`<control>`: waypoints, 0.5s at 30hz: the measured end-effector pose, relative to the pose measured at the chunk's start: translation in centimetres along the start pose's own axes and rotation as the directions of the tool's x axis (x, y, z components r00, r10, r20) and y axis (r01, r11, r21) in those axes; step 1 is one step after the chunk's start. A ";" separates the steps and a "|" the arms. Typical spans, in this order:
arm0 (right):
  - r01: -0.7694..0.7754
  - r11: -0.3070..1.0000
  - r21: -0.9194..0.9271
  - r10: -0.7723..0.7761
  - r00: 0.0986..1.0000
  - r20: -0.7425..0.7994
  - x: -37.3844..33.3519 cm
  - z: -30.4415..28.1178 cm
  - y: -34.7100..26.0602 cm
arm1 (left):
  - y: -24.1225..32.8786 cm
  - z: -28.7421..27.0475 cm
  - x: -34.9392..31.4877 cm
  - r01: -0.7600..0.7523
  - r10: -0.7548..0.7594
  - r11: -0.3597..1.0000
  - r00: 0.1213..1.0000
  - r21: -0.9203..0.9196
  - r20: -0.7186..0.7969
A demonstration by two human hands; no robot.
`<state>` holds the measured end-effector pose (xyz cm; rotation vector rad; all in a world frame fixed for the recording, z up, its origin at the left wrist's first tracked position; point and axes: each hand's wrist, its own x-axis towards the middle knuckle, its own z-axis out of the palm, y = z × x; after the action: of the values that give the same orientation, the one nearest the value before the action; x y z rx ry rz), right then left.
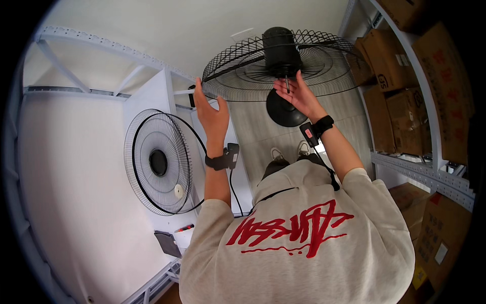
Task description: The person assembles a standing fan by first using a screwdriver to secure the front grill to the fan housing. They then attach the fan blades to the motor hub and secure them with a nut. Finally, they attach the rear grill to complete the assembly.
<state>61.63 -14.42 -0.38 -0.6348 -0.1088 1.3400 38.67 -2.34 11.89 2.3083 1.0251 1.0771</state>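
A standing fan with a black motor housing (280,50) and a wide black wire rear grille (334,76) stands in front of me. A thin metal shaft (287,85) points out of the motor toward me; no blade is on it. My right hand (301,96) is at the shaft, palm up and fingers spread; whether they touch it I cannot tell. My left hand (211,114) is raised at the grille's left rim, fingers stretched and thumb apart, holding nothing. The round fan base (286,109) is on the floor below, with the pole mostly hidden.
On the white shelf at left lies a front fan grille (144,142), with a black ring (134,152) and a small white disc (178,191). A red-and-black tool (184,228) and a dark flat piece (167,244) are nearby. Cardboard boxes (390,61) fill the right rack.
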 end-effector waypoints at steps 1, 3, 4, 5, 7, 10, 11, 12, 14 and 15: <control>-0.011 1.000 0.020 0.011 1.000 0.004 0.2 0.3 0.0 | -0.1 -0.1 -0.1 -0.004 0.004 1.000 1.000 0.014 0.001; 0.001 0.999 0.040 -0.001 1.000 -0.007 0.6 0.7 0.0 | -0.2 -0.3 -0.3 0.003 -0.003 1.000 1.000 0.004 0.008; 0.024 0.999 0.040 -0.023 0.999 -0.022 0.8 0.6 0.1 | -0.2 -0.4 -0.3 0.007 -0.007 1.000 1.000 -0.002 0.012; 0.048 0.998 0.040 -0.047 0.998 -0.036 1.0 0.6 0.2 | 0.0 -0.5 -0.3 0.024 -0.024 1.000 0.999 -0.017 0.029; 0.111 0.993 -0.050 -0.115 0.991 -0.076 1.1 0.5 0.6 | 0.6 -0.6 -0.5 0.062 -0.059 0.997 0.996 -0.048 0.068; 0.146 0.927 -0.346 -0.212 0.964 -0.162 1.3 0.6 0.5 | 0.1 -0.5 -0.8 0.080 -0.078 0.996 0.995 -0.033 0.063; 0.137 0.876 -0.463 -0.249 0.950 -0.190 1.4 0.6 0.5 | 0.0 -0.5 -0.9 0.082 -0.079 0.996 0.995 -0.037 0.062; 0.126 0.850 -0.512 -0.276 0.934 -0.229 1.4 0.7 0.4 | 0.0 -0.5 -0.9 0.084 -0.081 0.996 0.995 -0.042 0.063; 0.095 0.792 -0.604 -0.335 0.893 -0.299 1.4 1.1 0.5 | -0.1 -0.5 -1.0 0.085 -0.082 0.995 0.994 -0.046 0.067; 0.096 0.896 -0.434 -0.243 0.924 -0.296 1.1 1.6 0.3 | -0.1 -0.6 -1.0 0.086 -0.083 0.995 0.994 -0.043 0.065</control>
<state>60.95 -12.77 0.48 -1.1857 -0.1631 1.0187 37.78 -3.01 11.71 2.2276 1.0525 0.9778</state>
